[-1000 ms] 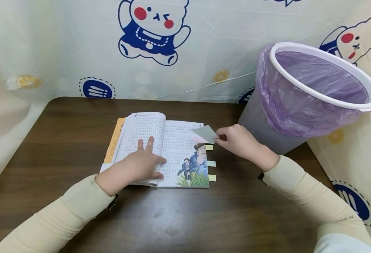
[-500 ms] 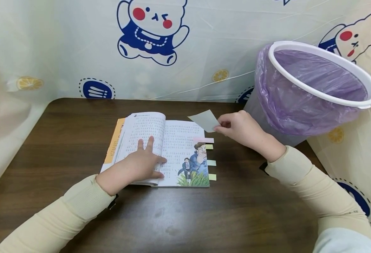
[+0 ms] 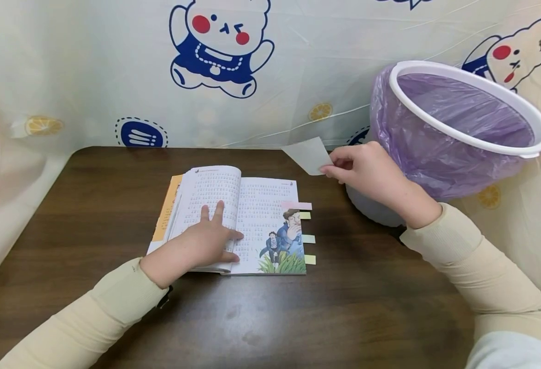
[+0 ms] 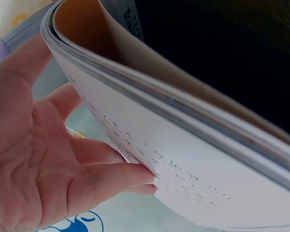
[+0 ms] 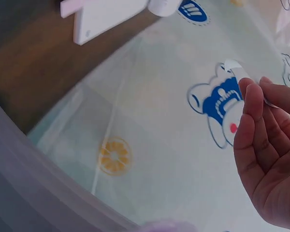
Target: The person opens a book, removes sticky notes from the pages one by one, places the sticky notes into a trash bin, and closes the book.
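Observation:
An open book [image 3: 266, 205] with printed pages and a picture of two figures on grass lies on the brown table. Spread across its left page and inner fold is my left hand [image 3: 201, 243], fingers straight, pressing the pages; the left wrist view shows that hand [image 4: 53, 159] against the page edges. Beyond the book's upper right corner, my right hand [image 3: 372, 171] pinches a pale square slip of paper [image 3: 309, 156] by its corner, held in the air apart from the book. In the right wrist view the slip [image 5: 239, 71] sits between thumb and fingertips.
A bin [image 3: 473, 118] with a white rim and purple liner stands at the right, just behind my right hand. Pink, yellow and green tabs [image 3: 308, 239] stick out of the book's right edge. A patterned curtain [image 3: 335, 61] hangs behind the table [image 3: 252, 323].
My right hand has moved up and to the right, carrying the paper slip away from the book's upper right corner toward the bin. The left hand has stayed on the book.

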Motion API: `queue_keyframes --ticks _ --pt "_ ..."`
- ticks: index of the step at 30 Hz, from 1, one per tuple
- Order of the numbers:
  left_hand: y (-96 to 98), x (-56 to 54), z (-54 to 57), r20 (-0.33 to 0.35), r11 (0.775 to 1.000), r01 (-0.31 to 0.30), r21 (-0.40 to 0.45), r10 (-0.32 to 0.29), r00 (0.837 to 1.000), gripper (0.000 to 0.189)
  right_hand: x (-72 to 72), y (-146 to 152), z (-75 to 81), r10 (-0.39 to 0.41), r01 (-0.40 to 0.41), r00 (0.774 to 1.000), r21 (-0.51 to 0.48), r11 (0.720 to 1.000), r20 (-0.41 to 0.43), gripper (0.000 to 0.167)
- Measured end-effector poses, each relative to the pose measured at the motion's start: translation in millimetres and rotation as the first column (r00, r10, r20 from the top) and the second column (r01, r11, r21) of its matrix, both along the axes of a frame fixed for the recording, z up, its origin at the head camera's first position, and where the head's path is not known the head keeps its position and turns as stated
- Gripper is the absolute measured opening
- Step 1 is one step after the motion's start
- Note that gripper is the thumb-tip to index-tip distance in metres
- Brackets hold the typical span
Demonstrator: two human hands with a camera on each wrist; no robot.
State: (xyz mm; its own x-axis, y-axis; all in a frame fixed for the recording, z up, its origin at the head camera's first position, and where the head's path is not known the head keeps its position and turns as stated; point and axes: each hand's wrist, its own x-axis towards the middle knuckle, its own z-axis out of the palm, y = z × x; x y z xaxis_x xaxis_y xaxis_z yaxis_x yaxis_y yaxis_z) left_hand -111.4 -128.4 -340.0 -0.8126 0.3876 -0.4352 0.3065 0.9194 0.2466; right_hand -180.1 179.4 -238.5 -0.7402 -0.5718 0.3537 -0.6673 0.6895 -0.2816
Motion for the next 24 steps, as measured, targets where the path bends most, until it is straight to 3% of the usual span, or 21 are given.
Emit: queue_keyframes --ticks 9,17,24 --pt "0.5 2.4 0.0 0.009 1.000 -0.017 -0.003 0.017 1.000 0.052 11.3 11.9 30.4 -0.029 0.020 0.995 -0.100 0.995 -0.097 0.012" --pt "0.7 4.0 -2.0 0.002 1.000 -0.021 -0.002 0.021 1.000 0.051 21.6 28.3 55.1 -0.164 0.143 0.976 -0.153 0.978 -0.140 0.011" --pt "1.3 3.0 -1.5 -0.009 1.000 -0.018 -0.004 0.018 1.000 0.051 26.6 41.9 72.6 -0.275 0.239 0.952 -0.234 0.942 -0.135 0.010"
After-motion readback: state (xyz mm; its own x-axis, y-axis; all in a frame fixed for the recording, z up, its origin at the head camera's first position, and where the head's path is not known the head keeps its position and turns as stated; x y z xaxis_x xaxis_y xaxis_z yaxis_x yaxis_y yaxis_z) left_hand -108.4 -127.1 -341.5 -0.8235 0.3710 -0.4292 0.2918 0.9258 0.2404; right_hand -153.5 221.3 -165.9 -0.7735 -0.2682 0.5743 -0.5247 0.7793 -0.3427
